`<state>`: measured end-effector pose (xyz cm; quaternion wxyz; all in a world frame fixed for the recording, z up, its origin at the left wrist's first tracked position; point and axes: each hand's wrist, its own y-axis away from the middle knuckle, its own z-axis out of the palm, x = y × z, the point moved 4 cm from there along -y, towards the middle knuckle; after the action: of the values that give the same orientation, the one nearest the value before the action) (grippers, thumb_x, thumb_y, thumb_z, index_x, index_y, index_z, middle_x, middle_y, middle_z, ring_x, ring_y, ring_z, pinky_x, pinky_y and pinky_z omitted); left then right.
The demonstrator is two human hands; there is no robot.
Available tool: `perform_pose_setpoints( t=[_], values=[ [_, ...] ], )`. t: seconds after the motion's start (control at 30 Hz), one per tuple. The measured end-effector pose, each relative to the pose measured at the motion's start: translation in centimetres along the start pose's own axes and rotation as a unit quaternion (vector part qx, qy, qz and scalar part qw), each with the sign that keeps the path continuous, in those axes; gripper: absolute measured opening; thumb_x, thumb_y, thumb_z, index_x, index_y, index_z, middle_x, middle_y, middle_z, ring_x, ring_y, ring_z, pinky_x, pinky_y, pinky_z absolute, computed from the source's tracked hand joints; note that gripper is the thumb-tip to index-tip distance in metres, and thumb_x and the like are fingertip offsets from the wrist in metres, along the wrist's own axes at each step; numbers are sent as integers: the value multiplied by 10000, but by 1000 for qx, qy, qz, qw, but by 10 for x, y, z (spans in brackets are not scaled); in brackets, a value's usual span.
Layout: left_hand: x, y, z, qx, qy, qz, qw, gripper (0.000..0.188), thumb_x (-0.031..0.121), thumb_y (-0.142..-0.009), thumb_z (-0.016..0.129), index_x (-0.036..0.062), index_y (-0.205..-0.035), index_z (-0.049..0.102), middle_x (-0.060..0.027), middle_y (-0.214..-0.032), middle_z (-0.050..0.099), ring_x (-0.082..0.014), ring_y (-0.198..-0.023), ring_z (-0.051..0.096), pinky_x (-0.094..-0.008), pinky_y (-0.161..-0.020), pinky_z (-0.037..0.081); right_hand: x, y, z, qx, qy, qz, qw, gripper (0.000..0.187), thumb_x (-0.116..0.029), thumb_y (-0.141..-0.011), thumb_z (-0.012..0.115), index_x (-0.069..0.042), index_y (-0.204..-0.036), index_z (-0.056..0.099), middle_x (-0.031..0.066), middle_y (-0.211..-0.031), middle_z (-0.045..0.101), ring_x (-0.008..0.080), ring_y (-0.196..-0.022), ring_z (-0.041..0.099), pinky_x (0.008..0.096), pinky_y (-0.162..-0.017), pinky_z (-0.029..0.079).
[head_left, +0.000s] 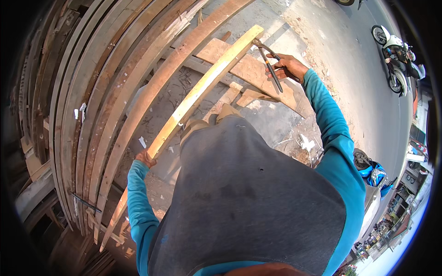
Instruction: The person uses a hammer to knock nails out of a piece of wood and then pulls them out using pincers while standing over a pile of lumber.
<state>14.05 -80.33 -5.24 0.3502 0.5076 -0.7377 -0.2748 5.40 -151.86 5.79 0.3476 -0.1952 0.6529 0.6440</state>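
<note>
A long, pale wooden beam slants across in front of me, its far end at the upper right. My left hand grips it low down on the left. In my right hand is a pair of pincers with dark handles, spread apart. The pincers' jaws touch the side of the beam close to its far end; whether they bite on a nail is too small to tell. Under the beam's far part lies a wide brown plank.
Several long timbers are stacked along the left, with a dark metal bar across their near ends. White scraps litter the ground at right. Beyond runs a road with a person on a white motorcycle; a blue motorbike stands nearer.
</note>
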Motion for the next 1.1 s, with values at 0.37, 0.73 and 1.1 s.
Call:
perform_pose_setpoints(
  t=[0.37,0.73,1.1],
  values=[
    [24,1,-17,-37,100,-24,994,809,402,-674,884,-1,-1308,581,-242,-1107,706,-369,-1060,687,-421,-944,540,37,-14,14,-49,-146,42,987,284,-295,-1066,443,-34,-1045,554,-13,-767,492,79,-544,408,250,-465,360],
    [38,-8,-37,-103,-9,-32,994,780,417,-649,897,56,-1288,631,-199,-1166,710,-336,-1097,680,-407,-965,527,58,-74,158,173,-460,-142,859,254,-236,-959,549,12,-1014,533,84,-779,536,187,-569,526,361,-506,471],
    [12,-26,-31,-182,-19,-25,983,692,463,-631,902,157,-1213,686,-106,-1068,751,-248,-977,710,-395,-885,543,60,-38,158,134,-221,-87,962,294,-170,-983,480,42,-1180,533,144,-924,646,246,-741,671,375,-684,588]
  ],
)
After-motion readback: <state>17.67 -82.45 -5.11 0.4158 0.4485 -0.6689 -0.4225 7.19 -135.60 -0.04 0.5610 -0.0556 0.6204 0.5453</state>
